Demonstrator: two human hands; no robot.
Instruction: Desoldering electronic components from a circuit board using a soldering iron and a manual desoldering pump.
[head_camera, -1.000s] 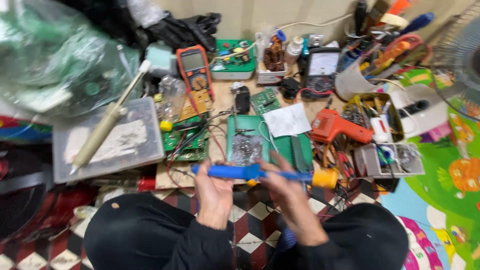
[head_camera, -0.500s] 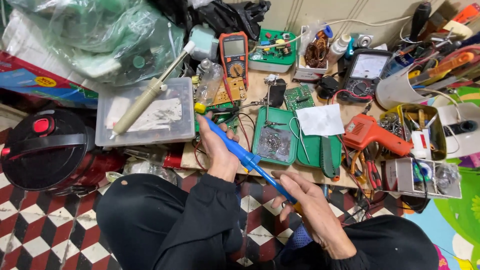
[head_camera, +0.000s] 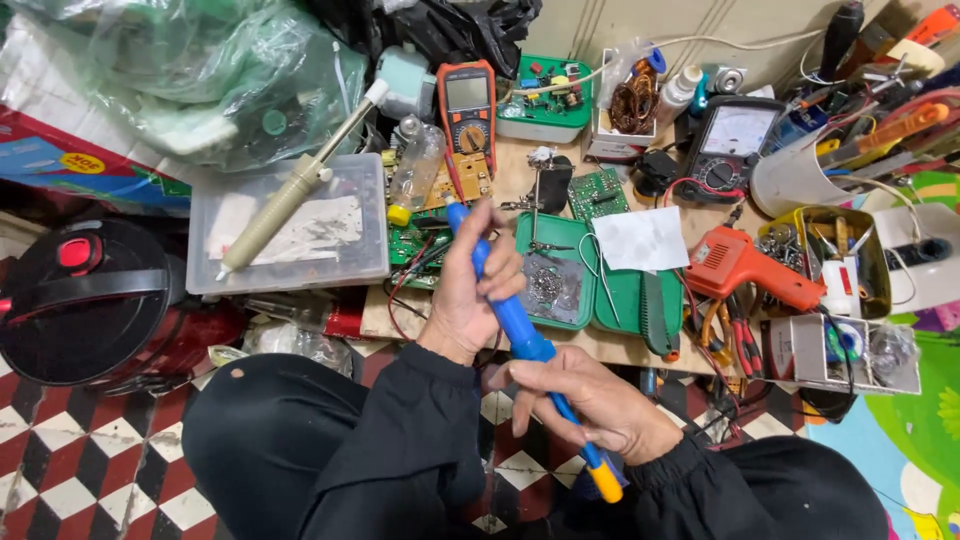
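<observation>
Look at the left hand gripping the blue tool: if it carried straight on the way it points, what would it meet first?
The left hand points up-table along the blue tool. First in line is probably the green circuit board, then the orange multimeter; depth is unclear.

The scene is brightly and evenly lit from overhead, colours vivid and saturated. Shadows are soft and short, pooling darkest at 6 o'clock over the black sleeves and lap, where detail is lost. Glare sits on the crumpled clear plastic bag (head_camera: 200, 80) at 11 o'clock and on the glossy black cooker lid (head_camera: 90, 300) at 9 o'clock. Focus is sharp at the centre of the worktop (head_camera: 520, 180). Wide-angle distortion bends and stretches things toward 3 and 9 o'clock.
</observation>
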